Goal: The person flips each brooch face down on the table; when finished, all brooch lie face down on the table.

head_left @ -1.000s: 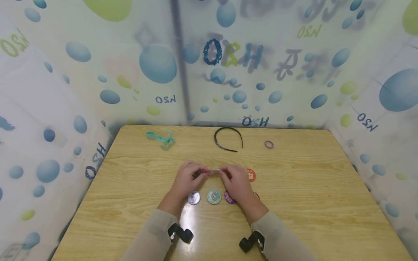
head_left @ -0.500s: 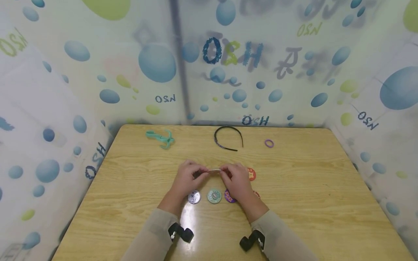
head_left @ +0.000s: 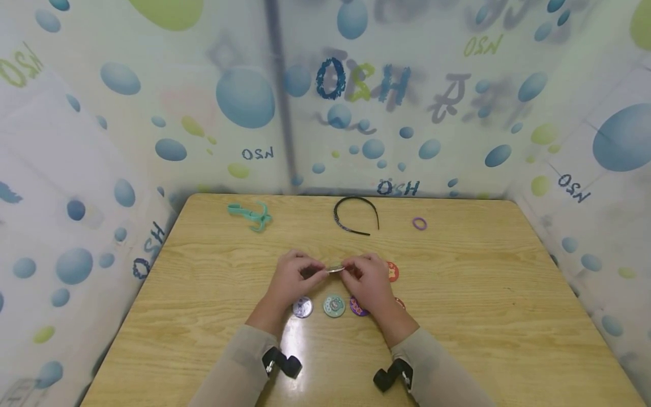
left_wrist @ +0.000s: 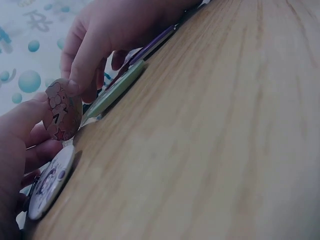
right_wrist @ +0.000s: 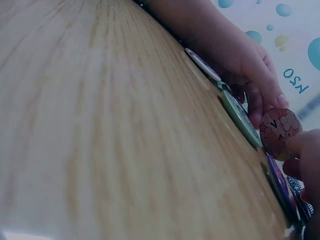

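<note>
A round pinkish badge with a cartoon print (left_wrist: 64, 114) is held on edge between both hands above the table. My left hand (head_left: 296, 280) pinches one side of it between thumb and fingers. On the opposite side, my right hand (head_left: 370, 284) pinches it the same way; in the head view only a thin silvery edge of the badge (head_left: 334, 269) shows. Nearer the body lie a whitish badge (head_left: 302, 307), a mint-green badge (head_left: 334, 306) and a purple badge (head_left: 358, 306), partly covered by the right hand. A red badge (head_left: 393, 271) peeks out beyond that hand.
Along the table's (head_left: 483, 339) far side lie a turquoise claw-like clip (head_left: 251, 216), a black headband (head_left: 335, 213) and a purple ring-shaped band (head_left: 419, 224). Another reddish badge (head_left: 400, 303) shows beside the right wrist. Bubble-printed walls (head_left: 458, 141) enclose the table.
Both hands have stayed nearly in place. The badge between them has turned a little: its face showed slightly at first, then only its edge, which now slants.
</note>
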The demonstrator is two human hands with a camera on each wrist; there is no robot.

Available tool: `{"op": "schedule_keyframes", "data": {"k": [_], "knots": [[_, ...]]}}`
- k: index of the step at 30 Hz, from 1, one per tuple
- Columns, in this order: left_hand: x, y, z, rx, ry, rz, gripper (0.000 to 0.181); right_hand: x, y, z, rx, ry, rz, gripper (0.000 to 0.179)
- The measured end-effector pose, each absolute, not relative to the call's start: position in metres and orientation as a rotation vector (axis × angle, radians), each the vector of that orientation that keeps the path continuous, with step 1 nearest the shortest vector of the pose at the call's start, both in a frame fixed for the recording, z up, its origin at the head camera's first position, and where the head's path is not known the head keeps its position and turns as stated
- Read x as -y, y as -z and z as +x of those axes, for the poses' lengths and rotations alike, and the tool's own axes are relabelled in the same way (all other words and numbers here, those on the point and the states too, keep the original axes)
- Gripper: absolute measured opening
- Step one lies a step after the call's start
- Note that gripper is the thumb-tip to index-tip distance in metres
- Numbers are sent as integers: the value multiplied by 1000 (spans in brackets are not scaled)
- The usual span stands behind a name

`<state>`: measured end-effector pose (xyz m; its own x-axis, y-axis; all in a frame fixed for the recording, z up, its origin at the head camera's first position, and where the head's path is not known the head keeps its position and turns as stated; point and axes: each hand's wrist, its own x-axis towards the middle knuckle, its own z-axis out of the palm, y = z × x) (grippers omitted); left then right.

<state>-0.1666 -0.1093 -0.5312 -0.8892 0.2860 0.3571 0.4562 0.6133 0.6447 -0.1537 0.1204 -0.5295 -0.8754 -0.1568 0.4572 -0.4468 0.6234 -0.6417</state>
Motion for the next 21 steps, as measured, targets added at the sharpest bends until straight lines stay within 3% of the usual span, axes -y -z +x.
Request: {"op": "schedule_keyframes", "data": {"k": [21], "knots": [[110, 532, -167, 2617, 1195, -565, 26, -122, 530, -153, 2443, -1006, 571, 17]]}}
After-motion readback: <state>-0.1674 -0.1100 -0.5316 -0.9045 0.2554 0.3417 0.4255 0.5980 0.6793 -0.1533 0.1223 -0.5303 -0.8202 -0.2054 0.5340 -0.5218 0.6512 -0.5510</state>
